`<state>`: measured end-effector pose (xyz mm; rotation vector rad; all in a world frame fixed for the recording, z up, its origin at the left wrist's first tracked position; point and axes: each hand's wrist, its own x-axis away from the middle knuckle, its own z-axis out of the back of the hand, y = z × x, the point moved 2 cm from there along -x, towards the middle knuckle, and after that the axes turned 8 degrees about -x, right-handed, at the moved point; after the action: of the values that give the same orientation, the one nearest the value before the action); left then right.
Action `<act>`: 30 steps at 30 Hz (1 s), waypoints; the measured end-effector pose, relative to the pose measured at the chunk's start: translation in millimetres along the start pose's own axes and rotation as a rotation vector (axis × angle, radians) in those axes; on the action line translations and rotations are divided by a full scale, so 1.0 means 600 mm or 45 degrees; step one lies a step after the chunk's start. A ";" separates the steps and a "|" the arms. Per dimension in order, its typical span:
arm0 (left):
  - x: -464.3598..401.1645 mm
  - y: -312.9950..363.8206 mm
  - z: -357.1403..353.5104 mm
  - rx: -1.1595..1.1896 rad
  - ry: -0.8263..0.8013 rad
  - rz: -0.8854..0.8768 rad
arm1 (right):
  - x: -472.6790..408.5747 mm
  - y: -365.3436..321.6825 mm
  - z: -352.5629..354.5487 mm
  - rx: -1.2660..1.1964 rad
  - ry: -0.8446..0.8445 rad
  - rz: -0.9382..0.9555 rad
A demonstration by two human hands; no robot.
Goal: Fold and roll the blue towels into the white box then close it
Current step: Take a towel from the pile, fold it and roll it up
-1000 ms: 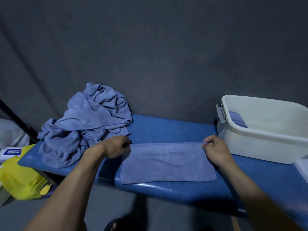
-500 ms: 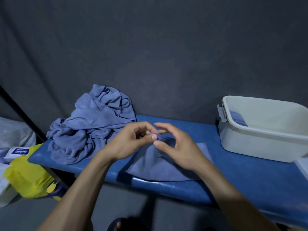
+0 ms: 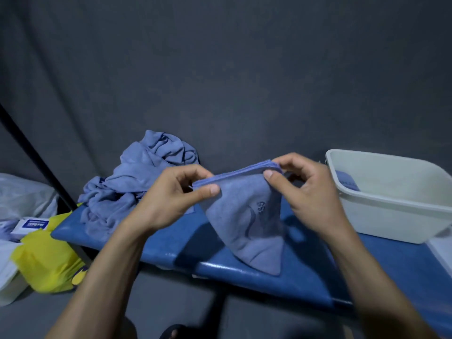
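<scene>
While my left hand [image 3: 175, 194] and right hand [image 3: 302, 189] each pinch the folded blue towel's [image 3: 249, 216] top edge above the table [image 3: 186, 243] (white box [image 3: 391, 211] waits rightward), uneven grip could slide the layers apart.

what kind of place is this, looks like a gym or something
Hard to say; possibly a massage or therapy room. A padded blue bench stands against a dark fabric backdrop, with a heap of blue towels on it.

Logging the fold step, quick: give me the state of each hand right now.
Left hand: pinching the top edge of the folded blue towel.
Right hand: pinching the same towel's top edge at its other end.
</scene>
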<state>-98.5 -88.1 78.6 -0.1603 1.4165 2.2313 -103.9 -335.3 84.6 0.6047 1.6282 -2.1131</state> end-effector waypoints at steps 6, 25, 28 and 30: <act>-0.037 0.127 0.066 -0.259 -0.102 -0.187 | -0.042 -0.108 0.060 -0.164 -0.137 -0.137; -0.073 -0.028 -0.036 -1.106 0.073 -0.418 | -0.001 0.092 0.033 0.390 -0.208 -0.195; 0.012 -0.115 -0.091 -1.102 -0.383 -0.171 | 0.110 0.171 0.011 0.597 -0.555 -0.245; 0.045 -0.147 -0.115 -1.035 -0.672 -0.074 | 0.152 0.199 0.007 0.678 -0.751 -0.186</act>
<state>-92.5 -108.9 -34.6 0.1182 0.1967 2.4207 -112.9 -372.5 -60.6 -0.0194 0.8134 -2.5232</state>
